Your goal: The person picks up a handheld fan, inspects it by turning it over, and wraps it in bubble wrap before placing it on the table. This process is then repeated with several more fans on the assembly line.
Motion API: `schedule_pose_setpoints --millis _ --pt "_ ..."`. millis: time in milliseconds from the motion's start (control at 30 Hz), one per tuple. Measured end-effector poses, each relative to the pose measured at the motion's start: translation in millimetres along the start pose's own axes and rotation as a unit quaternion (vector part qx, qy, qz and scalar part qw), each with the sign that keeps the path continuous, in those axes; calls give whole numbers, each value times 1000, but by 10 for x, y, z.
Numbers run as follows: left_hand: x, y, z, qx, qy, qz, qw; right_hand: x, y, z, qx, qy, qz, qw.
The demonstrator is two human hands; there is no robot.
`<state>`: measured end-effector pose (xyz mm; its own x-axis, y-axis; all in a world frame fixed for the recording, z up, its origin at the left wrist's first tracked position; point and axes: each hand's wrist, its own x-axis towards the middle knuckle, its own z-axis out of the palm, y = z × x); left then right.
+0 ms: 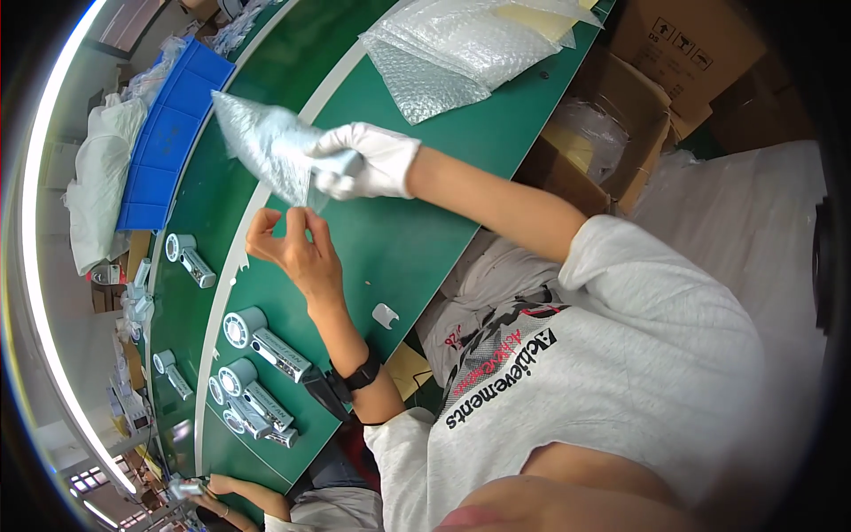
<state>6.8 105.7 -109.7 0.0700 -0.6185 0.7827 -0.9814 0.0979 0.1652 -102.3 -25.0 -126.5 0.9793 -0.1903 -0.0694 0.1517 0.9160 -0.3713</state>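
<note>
In a white glove, my right hand [368, 160] is closed round a pale blue-grey handheld fan [347, 165], whose end shows at the palm. Most of it sits inside a clear bubble-wrap bag [266, 142] that slants to the upper left; motion blurs it slightly. My bare left hand [297, 248], with a dark watch on its wrist, pinches at the bag's lower edge just below the glove. Both hands are above the green worktop [408, 213]. Nearer my left forearm lie similar fans, one alone [266, 341] and several in a cluster [248, 399].
Bubble-wrap bags [461, 53] are stacked at the far end of the worktop. Single fans [191, 260] lie on the green strip beyond the pale rail, near a blue bin [168, 133]. An open carton [612, 124] stands at right. Another person's forearm [253, 496] shows at lower left.
</note>
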Motion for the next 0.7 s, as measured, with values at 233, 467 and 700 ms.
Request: schedule_pose_setpoints --millis 233,467,700 --pt "563 -519 226 92 -25 -72 993 1093 -294 304 -25 39 -300 953" --pt "390 -2446 325 422 -151 -337 828 1315 -627 -324 -241 195 -268 912" --pt "0 -3475 -95 229 -206 -388 868 652 -298 -203 -470 96 -106 871"
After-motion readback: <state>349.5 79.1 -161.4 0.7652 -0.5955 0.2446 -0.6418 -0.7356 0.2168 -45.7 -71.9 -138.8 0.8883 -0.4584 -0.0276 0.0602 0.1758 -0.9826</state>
